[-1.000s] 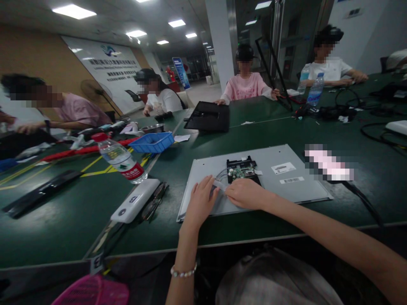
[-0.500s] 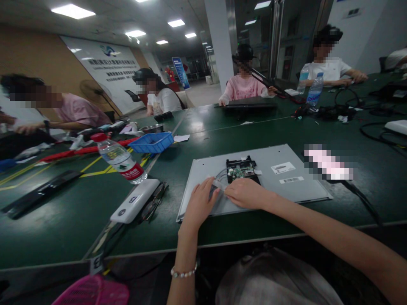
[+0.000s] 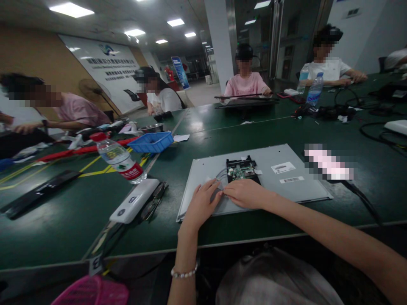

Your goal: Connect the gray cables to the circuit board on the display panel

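A flat grey display panel lies back side up on the green table in front of me. Near its middle a green circuit board sits in a black bracket, with thin grey wires running out to the left. My left hand rests on the panel left of the board, fingers stretched forward and lying flat. Close beside it, my right hand lies just below the board, its fingers pressed together and pointing left. A small piece of clear film shows between the fingertips; whether the right fingers pinch it is hidden.
Left of the panel are a white power bank, eyeglasses, a tilted water bottle and a blue basket. A blurred-out lit device with a cable lies right. Other people sit around the table.
My left fingers have come down flatter and slightly right over the clear film, which shows less now. My right hand has hardly moved. Across the table, a person has lowered a long dark piece.
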The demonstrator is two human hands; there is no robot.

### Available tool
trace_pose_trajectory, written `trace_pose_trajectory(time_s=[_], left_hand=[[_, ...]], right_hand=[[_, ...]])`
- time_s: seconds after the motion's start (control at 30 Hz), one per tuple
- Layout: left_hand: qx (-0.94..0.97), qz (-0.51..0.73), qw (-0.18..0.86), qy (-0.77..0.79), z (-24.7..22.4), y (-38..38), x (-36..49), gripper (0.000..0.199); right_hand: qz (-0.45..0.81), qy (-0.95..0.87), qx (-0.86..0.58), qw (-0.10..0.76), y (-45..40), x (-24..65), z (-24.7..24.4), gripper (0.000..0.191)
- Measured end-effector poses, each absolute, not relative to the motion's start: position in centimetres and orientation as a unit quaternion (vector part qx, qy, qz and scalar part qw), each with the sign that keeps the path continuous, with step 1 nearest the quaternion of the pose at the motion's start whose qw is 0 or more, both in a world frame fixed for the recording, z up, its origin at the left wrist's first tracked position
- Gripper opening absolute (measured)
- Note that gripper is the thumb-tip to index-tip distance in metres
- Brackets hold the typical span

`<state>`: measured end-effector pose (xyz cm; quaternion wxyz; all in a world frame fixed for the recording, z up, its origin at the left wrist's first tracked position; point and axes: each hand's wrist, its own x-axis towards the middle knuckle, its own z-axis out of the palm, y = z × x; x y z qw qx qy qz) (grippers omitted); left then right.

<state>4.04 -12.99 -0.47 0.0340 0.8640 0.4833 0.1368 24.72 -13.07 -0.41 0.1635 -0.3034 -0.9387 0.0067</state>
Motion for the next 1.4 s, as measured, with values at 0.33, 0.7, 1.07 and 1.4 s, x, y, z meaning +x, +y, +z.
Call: trace_pose_trajectory(time_s=[0.33,0.7,1.07,1.4], left_hand=[[0.849,0.18,0.016,0.497,-0.7,-12.7,3.8,0.043],[0.848,0.197,0.021,0.491,-1.0,-12.7,3.5,0.039],[0.885,0.199,0.043,0.418,0.8,-13.3,4.4,0.024],[0.9,0.14,0.042,0.411,0.6,-13.5,4.4,0.031]], right_hand=[[0.024,-0.937,-0.305,0.166,-12.9,24.9,-0.3,0.024],[0.009,-0.932,-0.301,0.201,-12.9,24.8,-0.7,0.024],[0.026,-0.901,-0.335,0.276,-13.0,25.0,-0.3,0.028],[0.059,-0.874,-0.374,0.305,-12.6,25.2,-0.6,0.024]])
